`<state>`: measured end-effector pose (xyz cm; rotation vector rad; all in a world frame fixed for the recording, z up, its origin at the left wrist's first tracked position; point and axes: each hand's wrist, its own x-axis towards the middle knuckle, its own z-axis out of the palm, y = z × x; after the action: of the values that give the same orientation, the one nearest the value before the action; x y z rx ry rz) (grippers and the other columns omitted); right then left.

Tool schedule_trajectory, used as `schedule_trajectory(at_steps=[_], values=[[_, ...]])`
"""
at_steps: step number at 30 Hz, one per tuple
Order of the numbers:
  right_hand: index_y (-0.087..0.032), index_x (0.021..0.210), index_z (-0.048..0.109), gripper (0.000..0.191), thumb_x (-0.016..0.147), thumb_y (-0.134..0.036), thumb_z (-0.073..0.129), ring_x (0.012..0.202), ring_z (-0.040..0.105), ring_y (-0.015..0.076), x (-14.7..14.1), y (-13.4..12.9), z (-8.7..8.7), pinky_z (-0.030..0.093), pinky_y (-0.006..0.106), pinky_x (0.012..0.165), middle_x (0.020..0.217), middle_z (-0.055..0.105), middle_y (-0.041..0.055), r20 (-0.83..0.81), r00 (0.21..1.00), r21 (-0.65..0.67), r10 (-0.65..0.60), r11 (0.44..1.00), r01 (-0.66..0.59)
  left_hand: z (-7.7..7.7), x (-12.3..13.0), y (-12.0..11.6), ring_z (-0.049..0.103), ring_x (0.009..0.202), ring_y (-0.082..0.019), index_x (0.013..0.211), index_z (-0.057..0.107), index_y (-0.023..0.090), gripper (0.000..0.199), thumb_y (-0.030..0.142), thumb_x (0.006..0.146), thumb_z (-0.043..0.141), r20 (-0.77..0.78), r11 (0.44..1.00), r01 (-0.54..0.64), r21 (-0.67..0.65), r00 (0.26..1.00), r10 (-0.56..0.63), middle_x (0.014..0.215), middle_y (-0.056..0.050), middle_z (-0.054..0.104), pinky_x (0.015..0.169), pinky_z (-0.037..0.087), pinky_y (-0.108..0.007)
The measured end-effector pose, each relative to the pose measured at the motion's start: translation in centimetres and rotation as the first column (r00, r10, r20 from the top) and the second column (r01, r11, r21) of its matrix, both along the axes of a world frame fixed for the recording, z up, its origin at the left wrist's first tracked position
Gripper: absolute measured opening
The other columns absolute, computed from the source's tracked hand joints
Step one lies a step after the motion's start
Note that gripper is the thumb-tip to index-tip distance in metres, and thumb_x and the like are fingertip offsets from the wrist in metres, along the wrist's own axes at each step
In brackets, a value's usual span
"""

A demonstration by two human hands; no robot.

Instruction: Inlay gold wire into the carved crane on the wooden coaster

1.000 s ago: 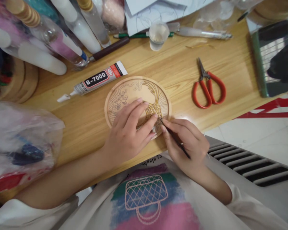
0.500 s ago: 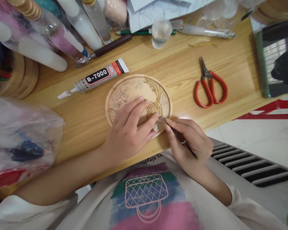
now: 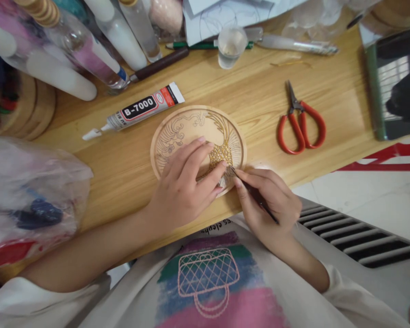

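Note:
A round wooden plate (image 3: 181, 119) with a raised rim lies on the table, drawn with fine dark lines of waves and a fish. Gold wire outlines cover the fish's tail and scaled body on its right side. My left hand (image 3: 187, 182) rests over the plate's lower middle, fingers spread and flat, hiding part of the drawing. Pinched in my right hand (image 3: 273, 196) is a pair of slim dark tweezers (image 3: 256, 195). Their tip meets the plate near its lower right rim, close to my left index fingertip. Any wire at the tip is too small to make out.
A B-7000 glue tube (image 3: 140, 109) lies behind the plate, and red-handled pliers (image 3: 299, 120) to its right. Farther back are a small clear cup (image 3: 231, 47), a pen (image 3: 297, 44) and bottles (image 3: 89, 54). A phone (image 3: 396, 86) lies far right, a plastic bag (image 3: 37, 191) left.
Both hands hold nearly the same places on the plate. The tweezers and right hand have shifted very slightly; the whole view has moved a little.

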<state>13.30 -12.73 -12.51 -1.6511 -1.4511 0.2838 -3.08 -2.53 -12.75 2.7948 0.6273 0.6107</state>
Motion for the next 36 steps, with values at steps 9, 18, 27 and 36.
schedule_trajectory(at_steps=[9, 18, 27, 36], values=[[-0.018, 0.108, 0.070, 0.027, 0.084, -0.006, 0.069, 0.085, 0.072, 0.0156, 0.05, 0.00, 0.10, 0.061, 0.028, 0.076, 0.095, 0.075, 0.0055, 0.026, 0.999, -0.004, 0.018, 1.000, -0.018, 0.06, 0.06, -0.05, 0.051, 0.132, -0.035, 0.122, 0.060, 0.014, 0.030, 0.027, 0.096, 0.058, -0.005, 1.000, -0.023, 0.019, 1.000, 0.023, 0.134, -0.017, 0.052, 0.109, 0.048, -0.054], [-0.022, 0.112, 0.069, 0.031, 0.084, -0.008, 0.070, 0.085, 0.072, 0.0160, 0.08, -0.16, 0.02, 0.062, 0.030, 0.075, 0.096, 0.075, 0.0043, 0.041, 0.999, -0.007, 0.004, 1.000, -0.003, 0.17, -0.08, 0.13, 0.051, 0.131, -0.037, 0.122, 0.061, 0.011, 0.032, 0.025, 0.094, 0.060, -0.016, 1.000, 0.011, 0.022, 1.000, -0.011, 0.133, -0.021, 0.051, 0.107, 0.049, -0.055], [-0.020, 0.110, 0.070, 0.032, 0.081, -0.007, 0.073, 0.081, 0.070, 0.0143, 0.24, -0.49, -0.39, 0.061, 0.028, 0.072, 0.092, 0.074, 0.0044, 0.032, 0.999, 0.032, -0.029, 0.999, 0.028, 0.32, -0.24, 0.37, 0.052, 0.131, -0.036, 0.126, 0.055, 0.005, 0.040, 0.028, 0.094, 0.060, -0.027, 1.000, 0.011, 0.028, 1.000, -0.011, 0.131, -0.023, 0.055, 0.107, 0.048, -0.053], [-0.018, 0.110, 0.071, 0.031, 0.081, -0.006, 0.072, 0.084, 0.071, 0.0136, 0.48, -0.42, -0.72, 0.061, 0.027, 0.076, 0.095, 0.074, 0.0052, -0.012, 1.000, 0.039, 0.027, 0.999, -0.027, 0.01, -0.06, 0.10, 0.052, 0.132, -0.035, 0.124, 0.060, 0.014, 0.034, 0.029, 0.094, 0.060, 0.003, 0.999, -0.005, 0.033, 1.000, 0.005, 0.132, -0.019, 0.054, 0.106, 0.050, -0.053]])
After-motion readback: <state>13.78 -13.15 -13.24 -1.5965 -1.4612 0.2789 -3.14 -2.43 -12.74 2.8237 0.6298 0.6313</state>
